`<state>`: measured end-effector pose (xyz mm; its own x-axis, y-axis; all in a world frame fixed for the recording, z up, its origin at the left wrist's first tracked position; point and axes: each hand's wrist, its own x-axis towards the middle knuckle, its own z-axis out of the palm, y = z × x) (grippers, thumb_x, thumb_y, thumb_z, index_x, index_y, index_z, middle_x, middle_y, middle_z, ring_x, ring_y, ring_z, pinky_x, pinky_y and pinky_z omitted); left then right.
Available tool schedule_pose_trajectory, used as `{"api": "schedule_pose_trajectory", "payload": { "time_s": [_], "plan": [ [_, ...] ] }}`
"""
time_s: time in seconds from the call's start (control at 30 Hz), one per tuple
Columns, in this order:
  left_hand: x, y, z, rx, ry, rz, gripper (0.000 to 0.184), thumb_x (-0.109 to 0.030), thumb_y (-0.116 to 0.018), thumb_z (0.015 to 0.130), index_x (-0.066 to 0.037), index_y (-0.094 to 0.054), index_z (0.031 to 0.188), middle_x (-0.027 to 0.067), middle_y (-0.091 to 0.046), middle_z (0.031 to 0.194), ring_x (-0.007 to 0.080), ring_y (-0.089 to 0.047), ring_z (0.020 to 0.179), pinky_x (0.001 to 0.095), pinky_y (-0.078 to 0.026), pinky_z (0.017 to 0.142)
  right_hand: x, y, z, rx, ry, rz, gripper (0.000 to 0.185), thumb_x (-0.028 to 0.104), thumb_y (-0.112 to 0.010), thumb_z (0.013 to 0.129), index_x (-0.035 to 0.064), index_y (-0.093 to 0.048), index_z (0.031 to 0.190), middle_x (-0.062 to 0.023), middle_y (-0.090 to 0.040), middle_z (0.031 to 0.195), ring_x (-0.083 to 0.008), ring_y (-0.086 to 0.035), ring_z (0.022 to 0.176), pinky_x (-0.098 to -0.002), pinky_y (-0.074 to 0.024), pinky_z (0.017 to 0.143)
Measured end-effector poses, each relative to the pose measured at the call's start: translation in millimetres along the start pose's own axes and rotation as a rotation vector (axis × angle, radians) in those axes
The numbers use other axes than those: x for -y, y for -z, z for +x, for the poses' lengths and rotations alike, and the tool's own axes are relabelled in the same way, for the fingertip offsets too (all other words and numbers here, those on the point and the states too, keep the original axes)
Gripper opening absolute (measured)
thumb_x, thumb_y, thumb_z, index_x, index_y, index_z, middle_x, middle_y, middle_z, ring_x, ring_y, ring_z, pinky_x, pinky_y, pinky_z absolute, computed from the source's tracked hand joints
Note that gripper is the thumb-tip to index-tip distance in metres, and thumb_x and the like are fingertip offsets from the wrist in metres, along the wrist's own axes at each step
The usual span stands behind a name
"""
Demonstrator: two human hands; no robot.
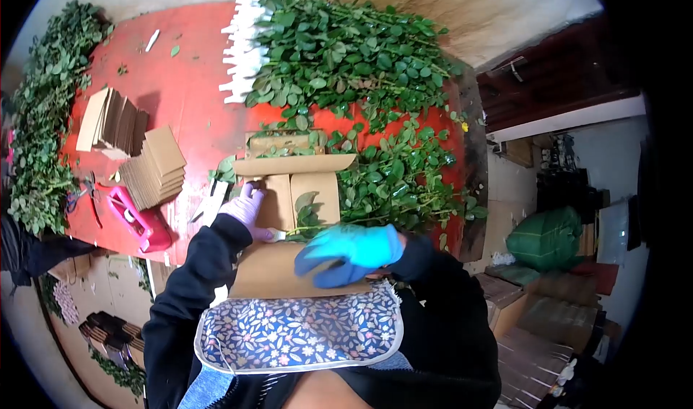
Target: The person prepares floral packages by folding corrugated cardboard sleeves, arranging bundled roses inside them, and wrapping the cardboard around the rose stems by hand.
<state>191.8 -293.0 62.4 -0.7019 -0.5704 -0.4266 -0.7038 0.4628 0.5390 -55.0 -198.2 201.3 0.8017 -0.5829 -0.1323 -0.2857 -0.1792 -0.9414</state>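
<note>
Looking down from my head, I see my left hand in a thin lilac glove (245, 207) at the left edge of an open, creased sheet of brown cardboard (263, 279). Its thumb and forefinger are spread apart, perhaps to steady that edge; I can't tell whether they grip anything. My right hand in a bright blue work glove (354, 254) is blurred over the sheet's near panel, fingers part curled; I can't tell whether it presses or only passes above. The sheet lies between my hands and reaches beyond them to a raised far flap, its near panel towards my body, above the blue flowered cloth with white edging (303, 329).

Just past my right hand, green leafy stems (404, 174) spread to the right, with some leaves over the cardboard, probably laid that way so the foliage stays loose. Farther beyond both hands, bundles with white-wrapped ends (247, 48) lie side by side, ends all pointing left, which I'd guess keeps them even.

Left of my left hand, on the red tabletop (191, 55), a stack of tan cardboard pieces (155, 167) and a glossy pink tape dispenser (137, 221) seem placed for easy reach.
</note>
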Motion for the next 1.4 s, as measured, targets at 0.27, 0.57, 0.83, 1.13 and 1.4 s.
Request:
{"api": "schedule_pose_trajectory", "payload": {
  "time_s": [0.27, 0.57, 0.83, 1.13, 1.4],
  "plan": [
    [-2.6, 4.7, -2.0, -0.001, -0.017, 0.0, 0.108, -0.047, -0.088, 0.054, -0.001, -0.036, 0.138, 0.0225, -0.038, 0.137, 0.0381, -0.054, 0.116, 0.0411, -0.048, 0.095, 17.2, 58.6, 4.9, -0.275, 0.019, -0.172, 0.027, 0.019, -0.062, 0.089, 0.0045, -0.065, 0.112, -0.0138, -0.069, 0.095, -0.0274, -0.067, 0.081, -0.0365, -0.0532, 0.073],
    [-8.0, -4.1, -11.7, -0.032, 0.061, 0.031, 0.11, -0.058, -0.086, 0.049, -0.008, -0.039, 0.135, 0.0223, -0.041, 0.13, 0.0423, -0.061, 0.098, 0.047, -0.053, 0.08, -94.2, 267.2, 58.6, -0.868, -0.128, -0.783, 0.033, 0.009, -0.063, 0.086, 0.0042, -0.061, 0.119, -0.0184, -0.068, 0.104, -0.0323, -0.067, 0.09, -0.0392, -0.0529, 0.077],
    [-20.6, 13.9, -9.0, 0.214, 0.136, 0.131, 0.102, -0.06, -0.076, 0.065, -0.002, -0.035, 0.138, 0.0239, -0.041, 0.133, 0.0378, -0.058, 0.109, 0.0457, -0.053, 0.082, -233.9, 412.9, 149.9, -0.801, -0.453, -1.223, 0.037, 0.018, -0.059, 0.083, 0.0033, -0.06, 0.117, -0.0218, -0.065, 0.104, -0.0389, -0.063, 0.095, -0.0472, -0.0503, 0.082],
    [-12.5, 2.2, -7.0, 0.223, 0.166, 0.023, 0.099, -0.053, -0.079, 0.063, -0.004, -0.034, 0.137, 0.0251, -0.04, 0.135, 0.0407, -0.054, 0.112, 0.0461, -0.052, 0.081, -216.0, 311.8, 96.4, -0.621, -0.367, -1.295, 0.025, 0.011, -0.06, 0.079, 0.0111, -0.061, 0.104, -0.0133, -0.06, 0.093, -0.0338, -0.062, 0.085, -0.047, -0.0496, 0.072],
    [-15.9, 12.4, -4.7, 0.297, 0.188, -0.027, 0.101, -0.065, -0.077, 0.061, 0.001, -0.041, 0.13, 0.0262, -0.044, 0.129, 0.0435, -0.049, 0.115, 0.0504, -0.041, 0.098, -189.7, 347.9, 98.7, -0.647, -0.702, -1.318, 0.08, 0.012, -0.071, 0.074, 0.011, -0.036, 0.146, -0.0189, -0.059, 0.118, -0.0369, -0.063, 0.089, -0.0461, -0.0525, 0.074]
  ]
}}
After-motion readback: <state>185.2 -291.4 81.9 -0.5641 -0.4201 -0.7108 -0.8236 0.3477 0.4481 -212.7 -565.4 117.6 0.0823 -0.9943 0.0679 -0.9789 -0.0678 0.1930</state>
